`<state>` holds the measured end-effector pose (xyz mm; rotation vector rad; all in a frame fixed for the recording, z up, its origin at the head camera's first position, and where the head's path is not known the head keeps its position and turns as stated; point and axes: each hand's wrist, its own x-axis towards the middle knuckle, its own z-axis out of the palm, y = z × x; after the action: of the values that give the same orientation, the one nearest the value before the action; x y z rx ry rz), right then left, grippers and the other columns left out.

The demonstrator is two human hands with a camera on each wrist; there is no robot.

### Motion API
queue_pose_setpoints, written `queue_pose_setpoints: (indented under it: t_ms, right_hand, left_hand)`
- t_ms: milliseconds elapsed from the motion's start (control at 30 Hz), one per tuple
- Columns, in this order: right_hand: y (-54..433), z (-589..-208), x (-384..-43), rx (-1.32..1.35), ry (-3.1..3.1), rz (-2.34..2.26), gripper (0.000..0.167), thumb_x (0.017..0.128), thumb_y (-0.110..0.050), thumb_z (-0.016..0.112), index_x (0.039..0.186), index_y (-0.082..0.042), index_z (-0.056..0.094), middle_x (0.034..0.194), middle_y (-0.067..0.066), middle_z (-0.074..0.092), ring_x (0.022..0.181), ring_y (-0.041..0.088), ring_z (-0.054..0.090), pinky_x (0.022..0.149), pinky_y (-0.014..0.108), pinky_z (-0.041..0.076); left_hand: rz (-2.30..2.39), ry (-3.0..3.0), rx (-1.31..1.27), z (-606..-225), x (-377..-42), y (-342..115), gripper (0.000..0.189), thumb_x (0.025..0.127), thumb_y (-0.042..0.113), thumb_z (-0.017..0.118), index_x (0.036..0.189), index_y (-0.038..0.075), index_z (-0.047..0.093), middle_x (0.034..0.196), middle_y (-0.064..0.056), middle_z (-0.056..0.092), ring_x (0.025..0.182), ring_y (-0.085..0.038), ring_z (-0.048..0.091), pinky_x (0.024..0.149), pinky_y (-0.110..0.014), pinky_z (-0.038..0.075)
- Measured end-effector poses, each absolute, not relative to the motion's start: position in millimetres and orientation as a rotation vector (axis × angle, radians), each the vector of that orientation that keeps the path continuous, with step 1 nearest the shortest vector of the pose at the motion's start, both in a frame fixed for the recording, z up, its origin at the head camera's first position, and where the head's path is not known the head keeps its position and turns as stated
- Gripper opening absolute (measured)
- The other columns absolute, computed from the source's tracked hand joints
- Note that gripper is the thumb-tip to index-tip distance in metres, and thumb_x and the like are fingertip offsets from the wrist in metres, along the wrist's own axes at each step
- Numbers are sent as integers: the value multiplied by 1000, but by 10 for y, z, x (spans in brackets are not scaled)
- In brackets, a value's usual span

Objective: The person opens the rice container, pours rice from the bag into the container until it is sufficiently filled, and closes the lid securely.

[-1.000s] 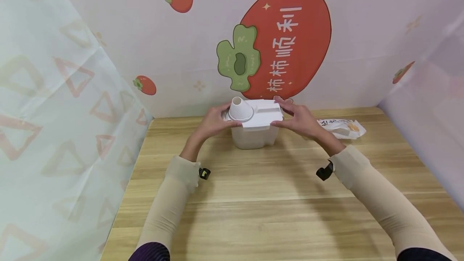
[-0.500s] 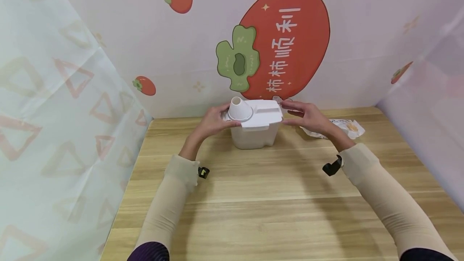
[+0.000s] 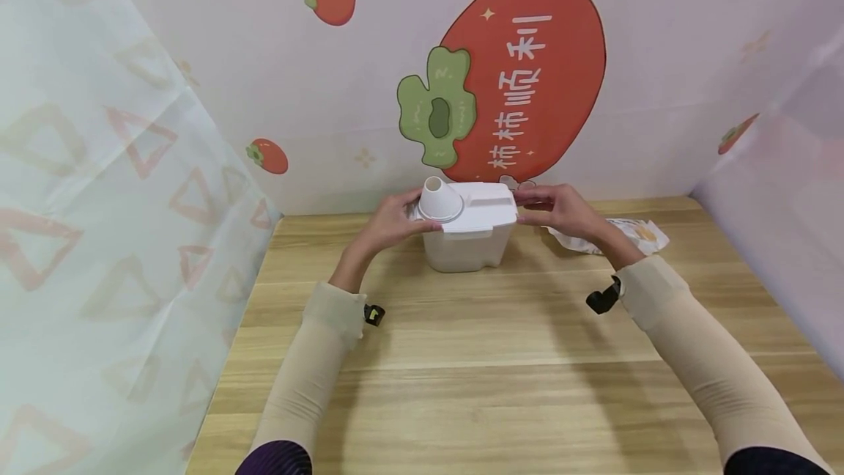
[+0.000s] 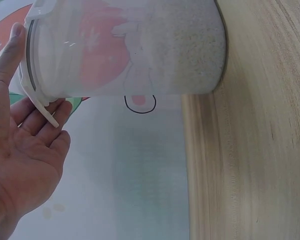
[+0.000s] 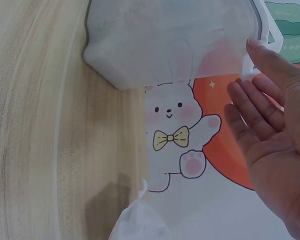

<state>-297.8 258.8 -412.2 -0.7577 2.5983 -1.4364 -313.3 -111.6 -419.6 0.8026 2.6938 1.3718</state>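
A translucent plastic storage container (image 3: 461, 253) stands upright at the back of the table, under a white lid (image 3: 491, 212) with a cone-shaped spout (image 3: 437, 202) on its left. Pale grains like rice (image 4: 190, 42) show through its lower part in the left wrist view. My left hand (image 3: 393, 224) holds the lid's left end, thumb along its edge and fingers curled at a projecting tab (image 4: 47, 114). At the lid's right end is my right hand (image 3: 559, 210), its fingers loosely extended and the thumb tip (image 5: 255, 45) right at the lid's edge.
A white printed plastic packet (image 3: 638, 234) lies on the wooden table (image 3: 461, 387) to the right, partly behind my right wrist. A patterned backdrop (image 3: 330, 94) rises right behind the container, and another sheet (image 3: 132, 204) stands along the left side.
My right hand has slid rightward off the lid's top to its right end, and its grip has loosened. The left hand keeps its hold; the container stays put.
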Motion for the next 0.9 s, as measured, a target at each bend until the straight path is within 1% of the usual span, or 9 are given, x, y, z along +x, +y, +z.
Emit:
queue_pose_setpoints:
  t_ms: [167, 267, 367, 500, 600, 767, 900]
  right_hand:
    - [2574, -4121, -3012, -765, 2594, -1442, 47, 91, -3, 83, 136, 3, 69, 132, 21, 72, 109, 17, 75, 84, 17, 59]
    - [2561, -4113, -3019, -762, 2587, -1449, 47, 91, -3, 83, 136, 3, 70, 132, 22, 72, 107, 11, 75, 84, 17, 59]
    - [2546, -4107, -3023, -726, 2593, -1462, 48, 89, -4, 85, 134, 2, 71, 131, 21, 72, 107, 15, 76, 82, 17, 60]
    - [2535, -4109, -3028, -675, 2604, -1471, 48, 87, -7, 87, 132, 0, 73, 128, 19, 74, 107, 25, 77, 79, 19, 61]
    - [2531, -4118, -3036, -660, 2598, -1483, 48, 86, -8, 88, 131, -1, 74, 127, 19, 74, 106, 27, 78, 78, 21, 62]
    - [2535, -4142, -3058, -685, 2584, -1500, 49, 86, -7, 88, 132, 0, 73, 127, 21, 73, 105, 23, 78, 79, 22, 63]
    - [2534, -4173, -3081, -696, 2562, -1527, 49, 87, -5, 87, 133, 3, 72, 127, 24, 73, 104, 15, 78, 81, 22, 62]
  left_hand:
    - [1390, 2677, 803, -4204, -3138, -1113, 88, 80, 35, 95, 152, 3, 56, 147, -15, 64, 135, -28, 59, 118, -48, 44]
    - [1392, 2673, 802, -4206, -3135, -1111, 88, 80, 35, 95, 153, 3, 56, 148, -15, 63, 136, -28, 58, 118, -47, 43]
    - [1389, 2676, 801, -4205, -3129, -1110, 88, 80, 35, 95, 153, 3, 56, 149, -14, 63, 136, -27, 58, 118, -45, 44]
    - [1379, 2686, 806, -4207, -3130, -1103, 87, 81, 34, 95, 152, 2, 56, 148, -15, 63, 136, -28, 59, 117, -45, 45]
    - [1376, 2689, 807, -4207, -3130, -1101, 86, 81, 33, 94, 152, 1, 56, 148, -16, 63, 136, -29, 59, 117, -46, 45]
    - [1375, 2688, 797, -4200, -3127, -1098, 87, 81, 34, 94, 152, 2, 56, 148, -16, 63, 137, -29, 58, 118, -48, 43]
    - [1385, 2678, 794, -4195, -3121, -1101, 86, 82, 33, 94, 152, 1, 56, 148, -16, 63, 137, -30, 58, 119, -50, 42]
